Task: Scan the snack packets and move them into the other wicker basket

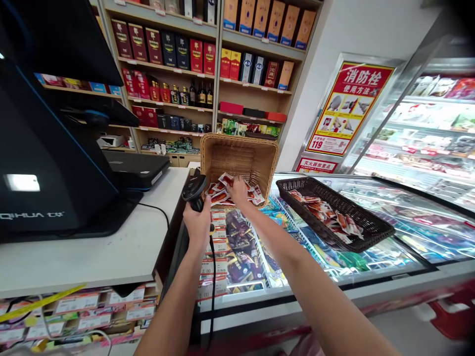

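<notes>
While the left hand [198,220] grips a black scanner [195,188], the right hand [238,190] is inside a tan wicker basket [270,168].
Head view: hands apart; right fingers among red-and-white packets [257,196] in that basket, hold on any one not discernible; basket at far left of a glass-topped freezer [256,315]; dark tray [375,232], similar packets, to its right; white counter [85,264], black terminal [63,163], left.
</notes>
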### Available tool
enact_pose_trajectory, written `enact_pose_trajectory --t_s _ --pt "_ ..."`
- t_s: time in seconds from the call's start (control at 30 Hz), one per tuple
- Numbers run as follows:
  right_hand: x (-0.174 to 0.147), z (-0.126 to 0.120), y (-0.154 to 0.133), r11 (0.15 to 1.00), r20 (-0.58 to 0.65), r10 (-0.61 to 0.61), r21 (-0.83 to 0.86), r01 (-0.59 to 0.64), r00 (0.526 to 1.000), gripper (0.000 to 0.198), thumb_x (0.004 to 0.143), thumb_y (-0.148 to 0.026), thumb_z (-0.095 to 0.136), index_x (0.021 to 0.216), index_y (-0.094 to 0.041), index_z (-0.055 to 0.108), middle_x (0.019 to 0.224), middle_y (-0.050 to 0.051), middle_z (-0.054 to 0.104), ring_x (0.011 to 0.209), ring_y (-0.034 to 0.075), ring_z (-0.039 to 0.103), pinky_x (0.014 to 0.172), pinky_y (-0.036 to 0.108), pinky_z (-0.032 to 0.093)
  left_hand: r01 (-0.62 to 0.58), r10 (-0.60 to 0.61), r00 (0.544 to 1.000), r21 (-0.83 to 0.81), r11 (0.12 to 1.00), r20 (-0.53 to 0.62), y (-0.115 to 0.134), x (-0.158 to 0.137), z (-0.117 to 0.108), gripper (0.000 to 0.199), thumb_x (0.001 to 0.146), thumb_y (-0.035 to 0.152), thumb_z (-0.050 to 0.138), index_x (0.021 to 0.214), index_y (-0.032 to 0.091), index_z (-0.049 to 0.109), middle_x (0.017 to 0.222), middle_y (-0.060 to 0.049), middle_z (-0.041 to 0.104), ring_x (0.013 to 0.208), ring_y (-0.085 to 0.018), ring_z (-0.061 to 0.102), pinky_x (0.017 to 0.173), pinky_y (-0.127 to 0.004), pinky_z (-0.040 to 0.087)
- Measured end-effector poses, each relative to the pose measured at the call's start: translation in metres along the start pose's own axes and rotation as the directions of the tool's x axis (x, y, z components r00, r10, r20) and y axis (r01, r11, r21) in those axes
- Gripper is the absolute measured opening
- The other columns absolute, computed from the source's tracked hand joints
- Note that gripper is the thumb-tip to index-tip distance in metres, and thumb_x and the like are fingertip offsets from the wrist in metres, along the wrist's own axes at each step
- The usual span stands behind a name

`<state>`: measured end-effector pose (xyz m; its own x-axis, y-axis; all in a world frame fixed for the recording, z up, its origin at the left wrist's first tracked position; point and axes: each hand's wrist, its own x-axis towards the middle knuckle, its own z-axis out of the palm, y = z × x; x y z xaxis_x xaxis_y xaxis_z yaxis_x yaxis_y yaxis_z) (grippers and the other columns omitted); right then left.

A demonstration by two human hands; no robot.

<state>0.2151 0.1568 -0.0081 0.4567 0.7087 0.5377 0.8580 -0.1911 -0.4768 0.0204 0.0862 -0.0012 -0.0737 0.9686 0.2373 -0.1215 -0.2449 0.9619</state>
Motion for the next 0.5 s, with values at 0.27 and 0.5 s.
enact_pose_trajectory --t_s 0.27,0.5 --pt "-0.075 -0.087 0.073 0.969 -0.151 0.02 0.248 0.018 0.988 0.012 0.083 -0.018 0.07 0.094 -0.022 0.066 0.11 0.009 0.074 0.109 0.026 0.068 0.102 0.038 0.051 0.133 -0.136 0.979 0.028 0.991 0.155 0.01 -0.009 0.014 0.045 0.065 0.048 0.091 0.081 0.024 0.057 0.052 0.007 0.052 0.04 -0.013 0.048 0.038 -0.024 0.036" --pt "-0.115 -0.119 0.112 0.931 -0.345 0.247 0.344 -0.123 0.906 0.014 0.081 -0.023 0.072 0.091 -0.023 0.062 0.114 0.012 0.074 0.11 0.028 0.069 0.105 0.042 0.052 0.129 -0.16 0.776 0.095 0.987 0.61 0.011 -0.035 0.028 0.053 0.059 0.051 0.096 0.079 0.022 0.056 0.053 0.006 0.053 0.038 -0.01 0.044 0.039 -0.023 0.034"
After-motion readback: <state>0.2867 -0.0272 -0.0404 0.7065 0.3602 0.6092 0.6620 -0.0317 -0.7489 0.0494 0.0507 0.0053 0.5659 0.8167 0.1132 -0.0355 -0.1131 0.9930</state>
